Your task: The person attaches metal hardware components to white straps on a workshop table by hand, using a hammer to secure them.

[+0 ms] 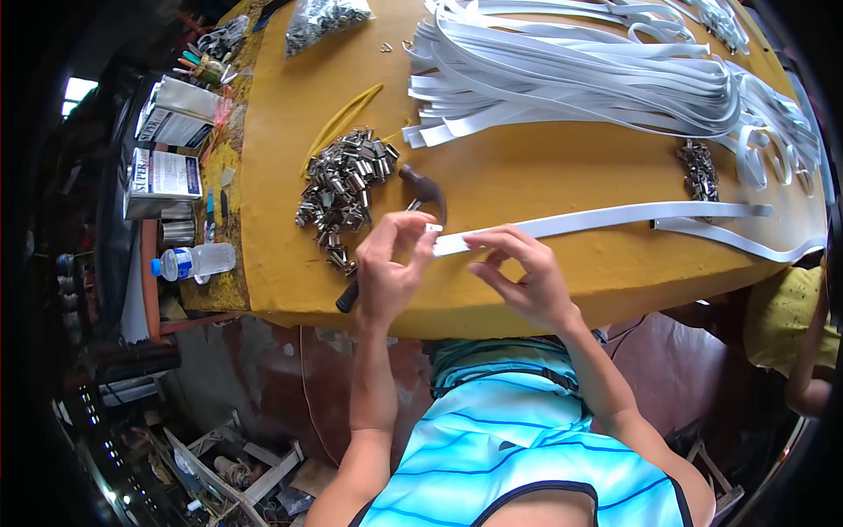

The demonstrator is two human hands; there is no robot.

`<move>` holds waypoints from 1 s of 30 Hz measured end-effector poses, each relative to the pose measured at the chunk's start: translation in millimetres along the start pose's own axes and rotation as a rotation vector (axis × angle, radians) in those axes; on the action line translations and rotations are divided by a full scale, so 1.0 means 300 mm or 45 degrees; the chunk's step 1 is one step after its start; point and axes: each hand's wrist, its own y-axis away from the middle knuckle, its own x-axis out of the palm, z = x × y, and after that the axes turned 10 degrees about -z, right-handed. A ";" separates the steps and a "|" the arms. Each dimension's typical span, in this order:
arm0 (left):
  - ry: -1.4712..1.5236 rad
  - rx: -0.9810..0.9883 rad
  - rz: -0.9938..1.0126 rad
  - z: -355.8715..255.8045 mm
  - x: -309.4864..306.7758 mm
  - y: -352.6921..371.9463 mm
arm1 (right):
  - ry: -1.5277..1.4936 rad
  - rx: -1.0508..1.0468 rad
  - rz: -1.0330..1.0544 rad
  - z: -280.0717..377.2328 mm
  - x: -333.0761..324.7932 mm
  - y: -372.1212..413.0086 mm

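My left hand [391,263] pinches near the end of a flat white strap [606,217], with a small pale piece [433,228] at its fingertips that I cannot clearly make out. On the same strap, a little to the right, my right hand [522,272] has its curled fingers on the band; its thumb sits lower. Just behind my left hand lies a hammer [426,186], its head showing and its dark grip [348,297] poking out below. Beside it is a heap of small shiny metal clips [347,184].
Bundled white straps [562,83] cover the table's far side. More metal pieces [698,171] lie at the right. Yellow cord [347,114], a bag of metal parts [325,22], cans [167,176] and a water bottle [198,262] stand leftward. Another person's yellow clothing [781,316] shows at right.
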 end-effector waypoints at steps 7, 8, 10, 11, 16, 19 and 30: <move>0.716 -0.569 -0.021 -0.064 0.159 0.057 | -0.348 0.291 -0.195 -0.054 0.018 -0.003; 0.727 -0.581 -0.019 -0.060 0.169 0.063 | -0.280 0.281 -0.217 -0.070 0.008 0.002; 0.700 -0.575 0.009 -0.047 0.173 0.074 | -0.142 0.245 -0.240 -0.067 -0.008 -0.002; 0.673 -0.565 0.037 -0.041 0.174 0.077 | -0.143 0.245 -0.241 -0.063 -0.017 -0.008; 0.515 -0.474 0.123 -0.005 0.125 0.068 | -0.257 0.251 -0.131 -0.074 -0.007 -0.016; 0.222 -0.256 0.098 0.022 0.059 0.039 | -0.680 0.561 -0.083 -0.096 -0.015 -0.013; -0.094 -0.093 -0.239 -0.027 -0.010 0.032 | -0.235 0.085 -0.345 -0.062 0.002 -0.005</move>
